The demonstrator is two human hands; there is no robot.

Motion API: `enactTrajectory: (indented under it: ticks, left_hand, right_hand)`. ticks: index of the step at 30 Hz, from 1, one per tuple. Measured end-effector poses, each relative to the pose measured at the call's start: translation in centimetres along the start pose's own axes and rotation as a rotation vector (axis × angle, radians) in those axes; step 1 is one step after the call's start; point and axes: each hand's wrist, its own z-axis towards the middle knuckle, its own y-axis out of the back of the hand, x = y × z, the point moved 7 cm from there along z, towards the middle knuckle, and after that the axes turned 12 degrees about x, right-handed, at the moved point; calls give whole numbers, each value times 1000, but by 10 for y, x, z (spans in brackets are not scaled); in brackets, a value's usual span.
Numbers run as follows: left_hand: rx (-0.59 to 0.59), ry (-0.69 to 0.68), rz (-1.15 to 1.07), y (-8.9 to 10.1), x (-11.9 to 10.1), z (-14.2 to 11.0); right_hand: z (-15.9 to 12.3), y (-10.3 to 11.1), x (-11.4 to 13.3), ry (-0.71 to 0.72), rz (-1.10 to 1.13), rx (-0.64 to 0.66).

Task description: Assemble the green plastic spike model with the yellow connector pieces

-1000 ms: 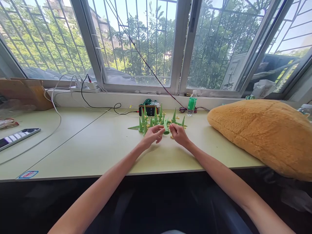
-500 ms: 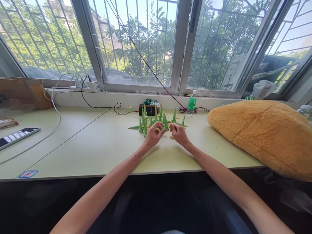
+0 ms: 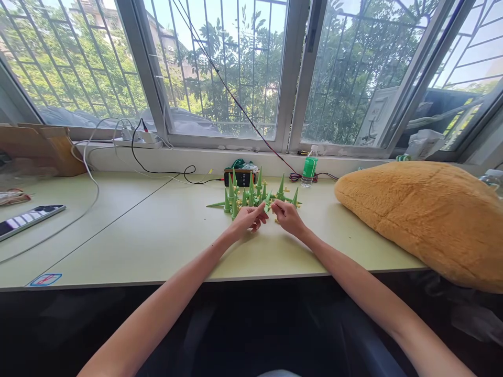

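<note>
Basically, left hand and right hand both pinch one small green plastic cone; keep it off the standing cone cluster at 12 o'clock.

Home desk below barred window

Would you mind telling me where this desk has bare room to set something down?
The widest bare patch lies left of the left hand, between the green cones and the white cable. A narrower strip runs along the desk edge in front of both hands. It is crowded around the cones, the bottle, and the orange cushion.
</note>
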Motion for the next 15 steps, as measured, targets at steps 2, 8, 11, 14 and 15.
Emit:
enactTrajectory:
  ticks: [2, 8, 11, 14, 15]
  left_hand:
    - [9, -32, 41, -1, -3, -2]
    - [-97, -189, 325, 3, -17, -7]
    - [-184, -291, 374, 6, -23, -8]
    - [-219, -366, 416, 6, -27, -8]
    - [-225, -374, 427, 6, -27, -8]
  right_hand:
    - [0, 0, -2, -6, 16, -3]
    - [2, -4, -10, -42, 81, 10]
    - [4, -9, -14, -61, 167, 30]
    - [5, -12, -17, -82, 207, 34]
    - [5, -12, -17, -87, 205, 27]
